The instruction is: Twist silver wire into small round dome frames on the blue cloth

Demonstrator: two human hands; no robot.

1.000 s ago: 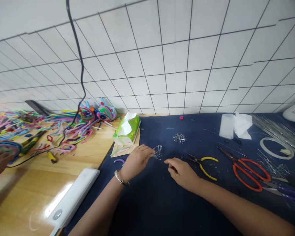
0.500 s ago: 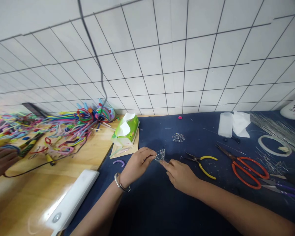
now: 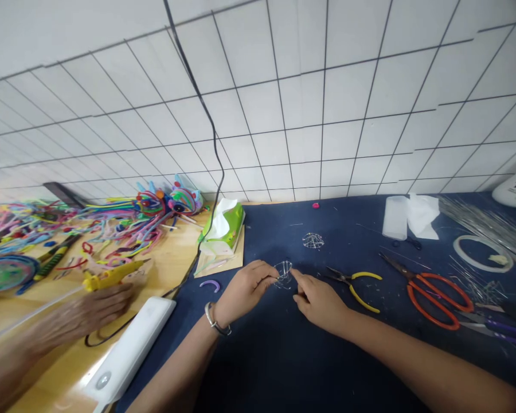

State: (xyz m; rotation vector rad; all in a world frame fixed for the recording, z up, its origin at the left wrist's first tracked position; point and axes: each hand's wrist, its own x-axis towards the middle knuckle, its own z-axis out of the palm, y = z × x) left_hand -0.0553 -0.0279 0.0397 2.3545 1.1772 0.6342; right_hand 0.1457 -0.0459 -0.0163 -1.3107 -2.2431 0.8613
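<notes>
Near the middle of the dark blue cloth, my left hand [image 3: 250, 289] pinches the left edge of a small wire frame [image 3: 284, 274]. A bracelet circles that wrist. My right hand [image 3: 320, 301] is at the frame's right side, its index fingertip against the wires and the other fingers curled; whether it grips a wire is too small to tell. Beyond the hands a second domed wire piece [image 3: 313, 241] lies on the cloth. Pliers with yellow handles [image 3: 356, 281] rest to the right of my right hand, jaws pointing left.
Red-handled scissors [image 3: 438, 298], loose wires [image 3: 490, 223] and a white ring [image 3: 460, 252] lie right. A tissue pack [image 3: 223, 229] stands left of centre, a white power bank-like box [image 3: 133, 350] nearer. Another person's hand [image 3: 107, 304] holds a yellow glue gun [image 3: 112, 275] at left.
The wire frame has turned and looks rounder; my right index finger has moved up along its side. The other person's hand came rightward with the glue gun, and the black cable swung right.
</notes>
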